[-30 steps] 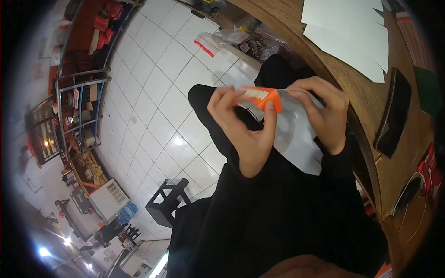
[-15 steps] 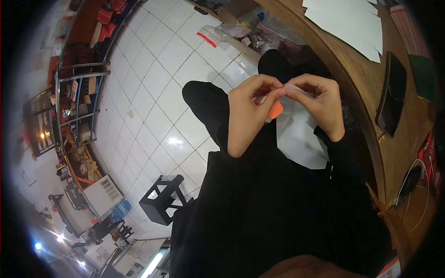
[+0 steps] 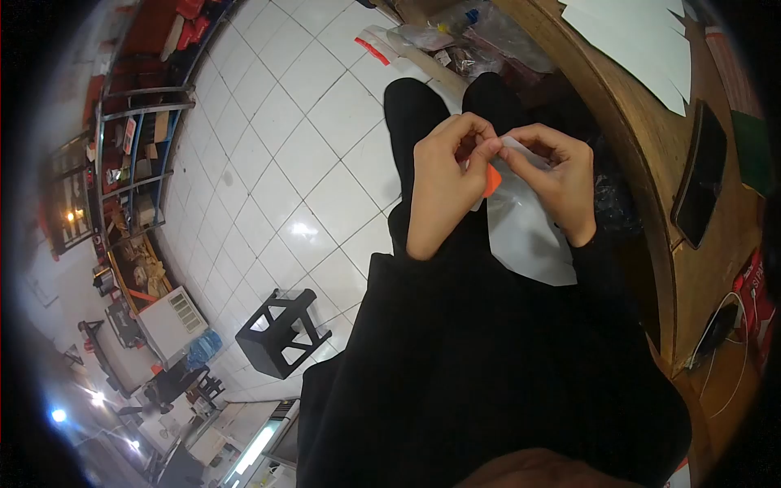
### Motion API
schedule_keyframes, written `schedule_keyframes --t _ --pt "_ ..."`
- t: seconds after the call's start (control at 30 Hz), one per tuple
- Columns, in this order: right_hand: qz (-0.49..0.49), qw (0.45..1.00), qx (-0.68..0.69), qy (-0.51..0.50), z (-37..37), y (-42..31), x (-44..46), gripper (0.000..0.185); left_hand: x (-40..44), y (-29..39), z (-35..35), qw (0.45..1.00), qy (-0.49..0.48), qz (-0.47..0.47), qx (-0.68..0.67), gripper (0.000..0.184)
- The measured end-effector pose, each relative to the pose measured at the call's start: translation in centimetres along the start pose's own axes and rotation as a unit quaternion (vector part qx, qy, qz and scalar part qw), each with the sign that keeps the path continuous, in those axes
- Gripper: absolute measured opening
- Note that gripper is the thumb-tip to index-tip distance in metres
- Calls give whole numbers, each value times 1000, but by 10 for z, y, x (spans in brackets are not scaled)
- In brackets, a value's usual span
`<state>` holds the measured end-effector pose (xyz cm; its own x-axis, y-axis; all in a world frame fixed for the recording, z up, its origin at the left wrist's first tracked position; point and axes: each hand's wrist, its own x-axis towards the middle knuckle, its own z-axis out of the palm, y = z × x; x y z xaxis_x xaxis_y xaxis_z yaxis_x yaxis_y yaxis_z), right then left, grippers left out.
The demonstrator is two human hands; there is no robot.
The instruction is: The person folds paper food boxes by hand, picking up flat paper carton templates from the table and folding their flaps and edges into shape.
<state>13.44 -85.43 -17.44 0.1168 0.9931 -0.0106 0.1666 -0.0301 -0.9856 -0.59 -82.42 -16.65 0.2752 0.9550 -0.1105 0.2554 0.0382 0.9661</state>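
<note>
In the head view my left hand is closed, thumb and forefinger pinched together in front of my lap. A small orange piece, perhaps a sticker or tag, shows beside its thumb, partly hidden by the fingers. My right hand pinches the upper edge of a white, slightly glossy sheet, which hangs down over my black clothing. The fingertips of both hands meet or nearly meet at the sheet's top corner. What exactly lies between the left fingertips is too small to tell.
A curved wooden desk runs along my right, bearing a dark phone and white cut sheets. Plastic bags lie beyond my knees. A black stool stands on the tiled floor at left, with shelves farther off.
My left knee has swung right, closer to the other knee. The hands stay together at the sheet's corner, with the fingertips slightly shifted. The whole view has turned a little.
</note>
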Motion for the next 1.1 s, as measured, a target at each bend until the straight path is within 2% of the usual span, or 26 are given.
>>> schedule_keyframes --t 0.1,0.17,0.3,0.5,0.67,0.73,0.87,0.97,1.0,1.03,1.07,1.1 --pt "-13 1000 -11 24 2 1 -1 15 2 1 1 1000 -6 -8 10 6" --pt "-8 999 -15 33 3 1 -2 15 4 -5 2 999 -10 20 44 5" --pt "-3 1000 -12 9 0 2 -1 13 4 -9 0 999 -18 15 42 5" --pt "6 999 25 -39 -4 2 3 10 3 -4 -8 995 -63 -53 -55 4" --pt "28 998 40 -33 -1 5 1 10 3 -6 -4 996 -57 -52 -42 5" --pt "-9 1000 12 -14 0 8 2 9 3 -4 -2 996 -52 -55 -43 5" --pt "-22 999 39 -3 -3 8 3 10 1 -3 0 997 -21 -54 -53 5" --pt "-25 998 49 -39 -9 12 5 9 3 -3 -1 998 -22 -54 -30 10" --pt "-8 993 107 -48 -10 15 5 9 4 -5 1 998 -22 -55 -29 10" --pt "9 985 164 -57 -12 18 5 8 4 -9 4 996 34 39 67 14" --pt "9 985 164 -57 -15 20 6 8 4 -13 8 974 89 132 162 19" --pt "25 984 164 -58 -18 21 6 8 2 -16 13 974 90 132 163 19"
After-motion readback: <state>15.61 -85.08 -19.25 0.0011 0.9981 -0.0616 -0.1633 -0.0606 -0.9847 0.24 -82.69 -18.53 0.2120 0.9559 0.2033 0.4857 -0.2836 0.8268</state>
